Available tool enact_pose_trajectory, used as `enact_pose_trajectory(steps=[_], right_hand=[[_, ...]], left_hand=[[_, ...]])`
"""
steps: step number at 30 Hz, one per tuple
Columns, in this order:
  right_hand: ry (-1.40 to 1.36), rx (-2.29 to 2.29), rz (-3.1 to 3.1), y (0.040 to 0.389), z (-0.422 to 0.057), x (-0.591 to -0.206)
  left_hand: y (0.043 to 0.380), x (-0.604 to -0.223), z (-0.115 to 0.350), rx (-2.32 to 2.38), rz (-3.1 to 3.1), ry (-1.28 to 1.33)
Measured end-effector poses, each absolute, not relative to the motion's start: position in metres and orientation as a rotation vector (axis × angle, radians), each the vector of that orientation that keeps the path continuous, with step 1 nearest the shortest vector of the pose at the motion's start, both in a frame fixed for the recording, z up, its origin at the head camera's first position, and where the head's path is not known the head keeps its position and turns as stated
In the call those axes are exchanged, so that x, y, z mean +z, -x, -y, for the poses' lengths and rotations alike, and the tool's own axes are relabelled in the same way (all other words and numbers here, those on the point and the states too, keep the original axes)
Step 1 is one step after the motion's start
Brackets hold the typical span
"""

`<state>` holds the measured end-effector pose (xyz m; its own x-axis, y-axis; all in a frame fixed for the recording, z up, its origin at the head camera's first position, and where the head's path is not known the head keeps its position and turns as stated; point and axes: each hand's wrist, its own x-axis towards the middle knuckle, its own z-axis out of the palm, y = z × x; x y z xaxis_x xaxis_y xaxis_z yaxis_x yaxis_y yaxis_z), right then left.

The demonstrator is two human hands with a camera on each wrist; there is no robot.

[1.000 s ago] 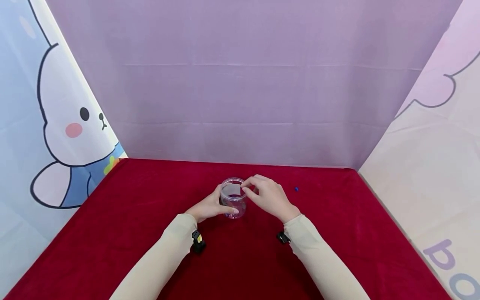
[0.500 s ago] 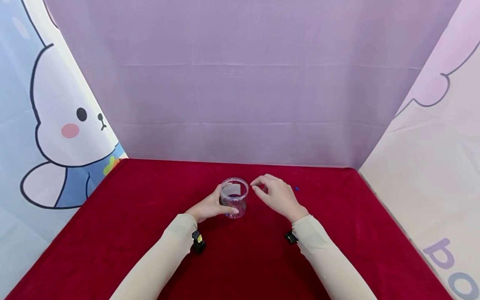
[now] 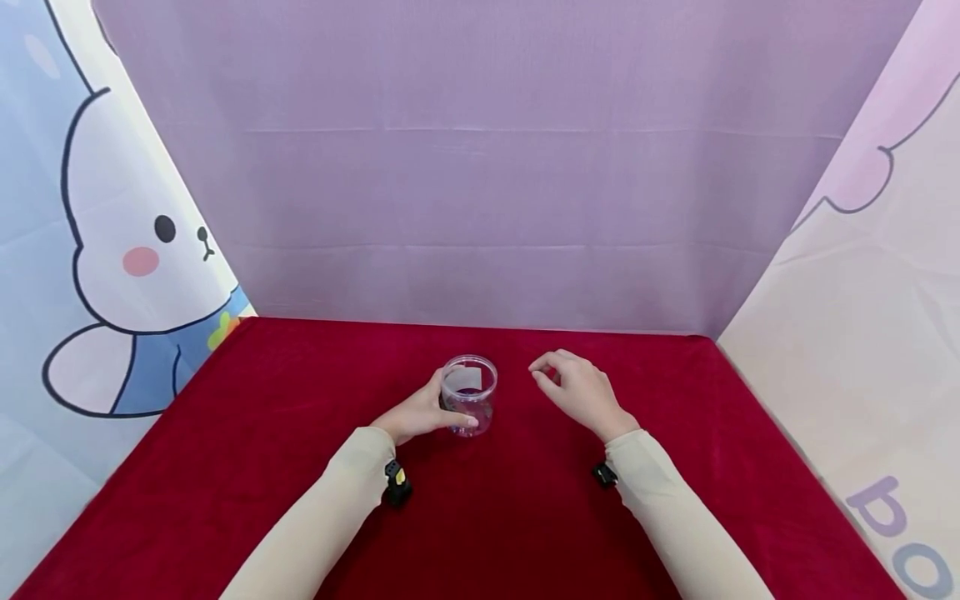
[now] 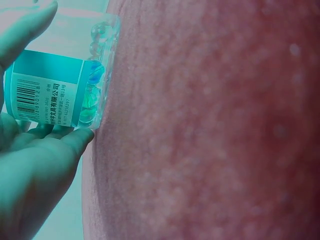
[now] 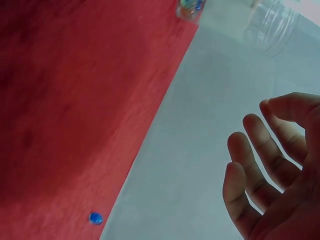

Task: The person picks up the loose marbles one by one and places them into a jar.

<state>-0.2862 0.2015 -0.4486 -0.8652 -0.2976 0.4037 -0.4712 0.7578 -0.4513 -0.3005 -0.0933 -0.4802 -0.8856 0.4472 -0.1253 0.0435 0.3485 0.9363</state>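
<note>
My left hand [image 3: 418, 414] grips a clear plastic jar [image 3: 480, 404] upright on the red cloth, thumb across its near side. The jar's top is uncovered. In the left wrist view a label [image 4: 42, 97] with a barcode wraps the jar, and several glass marbles [image 4: 92, 92] lie at its bottom. To the right of the jar, my right hand [image 3: 581, 396] hovers above the cloth with fingers loosely bent and nothing visible between them. A single blue marble [image 5: 95, 218] lies on the cloth in the right wrist view; in the head view that hand hides it.
Red cloth [image 3: 300, 375] covers the table. A plain purple curtain [image 3: 480, 183] hangs along its back edge. Printed hangings stand at both sides, one with a cartoon rabbit [image 3: 127, 217] on the left.
My right hand has moved from the jar's rim to the right, and now overlaps the spot where the loose blue marble showed. The left hand and jar have stayed put.
</note>
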Motion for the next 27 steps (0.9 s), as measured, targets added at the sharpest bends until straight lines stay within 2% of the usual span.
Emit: enact_pose_trajectory(steps=[12, 27], right_hand=[[-0.451, 0.715, 2.710, 0.289, -0.229, -0.440], [-0.245, 0.702, 2.810, 0.305, -0.262, -0.450]], left_hand=[[0.296, -0.474, 0.095, 1.567, -2.236, -0.461], [0.296, -0.473, 0.095, 1.545, -2.261, -0.449]])
